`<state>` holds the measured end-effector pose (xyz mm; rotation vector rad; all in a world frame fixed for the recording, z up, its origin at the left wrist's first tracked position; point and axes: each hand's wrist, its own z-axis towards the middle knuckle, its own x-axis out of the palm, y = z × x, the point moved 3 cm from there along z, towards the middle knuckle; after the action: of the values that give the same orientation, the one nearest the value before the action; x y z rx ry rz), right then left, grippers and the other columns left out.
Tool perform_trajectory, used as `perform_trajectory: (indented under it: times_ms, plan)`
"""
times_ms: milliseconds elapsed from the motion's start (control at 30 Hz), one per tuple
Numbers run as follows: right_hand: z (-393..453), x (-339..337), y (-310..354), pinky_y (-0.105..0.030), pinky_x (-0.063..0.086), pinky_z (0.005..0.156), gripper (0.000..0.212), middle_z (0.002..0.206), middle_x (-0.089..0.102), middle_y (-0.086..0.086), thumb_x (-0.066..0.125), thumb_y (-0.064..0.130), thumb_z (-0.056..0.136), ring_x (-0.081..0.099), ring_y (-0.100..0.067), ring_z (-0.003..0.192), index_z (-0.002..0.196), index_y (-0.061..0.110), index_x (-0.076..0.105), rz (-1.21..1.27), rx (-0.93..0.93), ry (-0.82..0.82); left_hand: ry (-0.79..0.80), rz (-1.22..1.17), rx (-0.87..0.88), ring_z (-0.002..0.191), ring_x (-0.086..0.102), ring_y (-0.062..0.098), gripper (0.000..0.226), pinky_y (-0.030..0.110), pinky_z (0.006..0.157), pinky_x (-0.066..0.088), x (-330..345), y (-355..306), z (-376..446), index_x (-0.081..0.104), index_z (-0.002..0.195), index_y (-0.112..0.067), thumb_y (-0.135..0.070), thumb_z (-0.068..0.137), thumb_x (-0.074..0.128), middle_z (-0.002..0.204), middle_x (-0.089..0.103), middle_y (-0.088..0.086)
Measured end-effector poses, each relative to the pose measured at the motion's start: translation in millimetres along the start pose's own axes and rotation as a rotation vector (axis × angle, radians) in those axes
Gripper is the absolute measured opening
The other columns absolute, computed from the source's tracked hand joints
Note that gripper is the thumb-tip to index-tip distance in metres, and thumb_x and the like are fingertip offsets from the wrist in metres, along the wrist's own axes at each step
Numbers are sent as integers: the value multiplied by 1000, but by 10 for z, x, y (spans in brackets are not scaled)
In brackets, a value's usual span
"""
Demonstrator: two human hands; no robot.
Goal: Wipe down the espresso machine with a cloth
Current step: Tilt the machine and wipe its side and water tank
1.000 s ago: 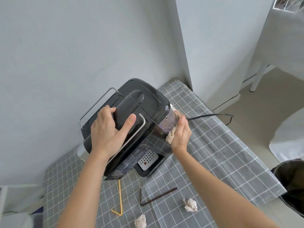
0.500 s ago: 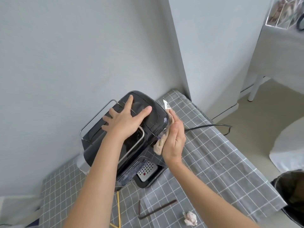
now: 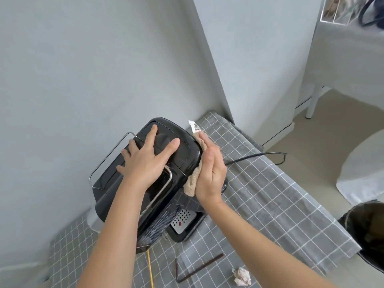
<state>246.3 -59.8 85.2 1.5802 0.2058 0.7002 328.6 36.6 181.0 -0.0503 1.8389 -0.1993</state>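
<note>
We are pressing a beige terry cloth (image 3: 191, 182) against the side of the black plastic espresso machine (image 3: 185, 154), right hand (image 3: 211, 173) with fingers straight and together, left hand (image 3: 145, 159) lying flat on its lid, fingers spread. The machine is standing on the grey checked counter (image 3: 270, 194) by the wall. A black power cord (image 3: 259, 155) is trailing past our right hand; a crumpled paper wad (image 3: 242, 276) and bent dark stick (image 3: 199, 269) are lying nearer. The white tag (image 3: 194, 127) is showing print too blurred to read.

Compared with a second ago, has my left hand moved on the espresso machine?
Yes. The left hand has slid back toward the wall: away from the drip tray, past the metal rail, now flat on the espresso machine lid.
</note>
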Motion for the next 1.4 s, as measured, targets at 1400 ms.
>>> perform_trajectory:
  times_ms: [1400]
  plan:
    - [-417, -116, -362, -41, 8, 124, 50, 160, 22, 13, 16, 37, 105, 11, -7, 150, 154, 27, 23, -79, 280, 16, 73, -116, 147, 145, -20, 29, 75, 66, 112, -3, 16, 0, 73, 10, 138, -62, -83, 72, 40, 156, -23, -17]
